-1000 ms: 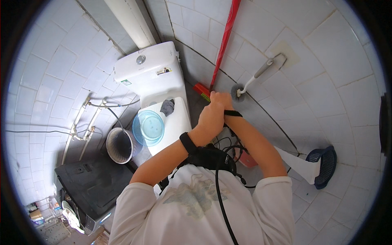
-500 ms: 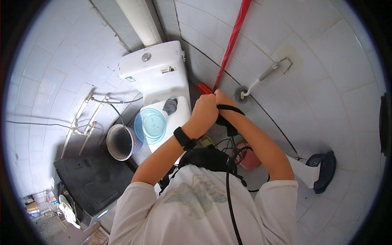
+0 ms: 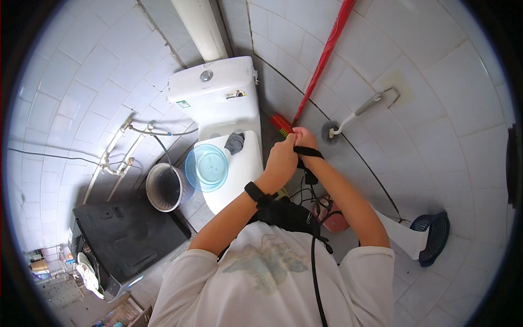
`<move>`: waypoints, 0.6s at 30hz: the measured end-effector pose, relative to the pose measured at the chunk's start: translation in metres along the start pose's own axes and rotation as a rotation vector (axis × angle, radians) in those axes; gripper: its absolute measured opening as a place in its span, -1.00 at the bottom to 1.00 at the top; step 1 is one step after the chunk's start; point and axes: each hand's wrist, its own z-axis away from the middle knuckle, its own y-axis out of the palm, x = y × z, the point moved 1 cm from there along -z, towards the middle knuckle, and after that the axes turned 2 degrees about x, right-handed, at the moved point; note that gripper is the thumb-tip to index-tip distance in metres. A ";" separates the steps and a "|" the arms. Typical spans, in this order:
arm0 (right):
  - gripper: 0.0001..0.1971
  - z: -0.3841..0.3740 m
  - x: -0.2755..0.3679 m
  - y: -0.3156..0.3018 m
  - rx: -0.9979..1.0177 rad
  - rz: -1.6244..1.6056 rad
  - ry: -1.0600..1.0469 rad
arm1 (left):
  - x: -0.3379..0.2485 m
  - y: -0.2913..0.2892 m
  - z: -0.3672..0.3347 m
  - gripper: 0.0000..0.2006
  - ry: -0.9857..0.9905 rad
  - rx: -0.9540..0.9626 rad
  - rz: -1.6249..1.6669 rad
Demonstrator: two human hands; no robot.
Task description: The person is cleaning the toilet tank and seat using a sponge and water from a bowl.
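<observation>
My left hand (image 3: 281,157) and my right hand (image 3: 306,140) meet in front of my body, their curled fingers close together. What the fingers hold, if anything, is hidden. A black strap (image 3: 308,152) circles my right wrist, with black cables hanging below. On my left wrist sits a black band (image 3: 256,192). Just beyond the hands, in this view, are a red broom head (image 3: 281,123) and a long red pole (image 3: 327,54) rising along the wall; whether the hands touch them I cannot tell.
A white toilet (image 3: 215,87) stands at centre-left, with a clear blue basin (image 3: 210,166) and a grey cloth (image 3: 234,143) on its lid. Left are a bucket (image 3: 166,188) and a black-topped appliance (image 3: 131,234). A toilet brush (image 3: 362,106) and a dark blue basket (image 3: 430,240) are right.
The view has shifted, so the surroundings sit farther right. My hands stay together but appear a little nearer my body, showing more of the red broom head.
</observation>
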 end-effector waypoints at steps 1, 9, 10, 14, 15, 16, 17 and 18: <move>-0.71 0.004 -0.002 0.002 0.027 0.073 -0.083 | 0.005 -0.002 -0.001 -0.82 -0.044 0.043 0.053; -0.42 0.045 0.019 -0.020 0.401 -0.048 0.309 | -0.003 -0.005 0.004 -0.92 -0.047 0.052 0.055; -0.38 0.063 0.053 -0.025 0.476 -0.048 0.336 | -0.007 -0.008 0.000 -0.91 -0.107 0.089 0.058; -0.47 0.080 0.051 -0.030 0.402 0.165 0.218 | -0.009 -0.002 0.000 -0.93 -0.089 0.111 0.065; -0.47 0.081 0.044 -0.029 0.407 0.165 0.215 | -0.005 0.000 0.000 -0.93 -0.088 0.115 0.054; -0.50 0.083 0.040 -0.033 0.464 0.329 0.074 | -0.003 0.004 0.000 -0.94 -0.080 0.122 0.047; -0.53 0.086 0.038 -0.038 0.515 0.492 -0.066 | 0.000 0.006 -0.001 -0.94 -0.075 0.124 0.048; -0.53 0.091 0.037 -0.046 0.508 0.491 -0.064 | 0.002 0.009 -0.003 -0.95 -0.014 0.089 0.020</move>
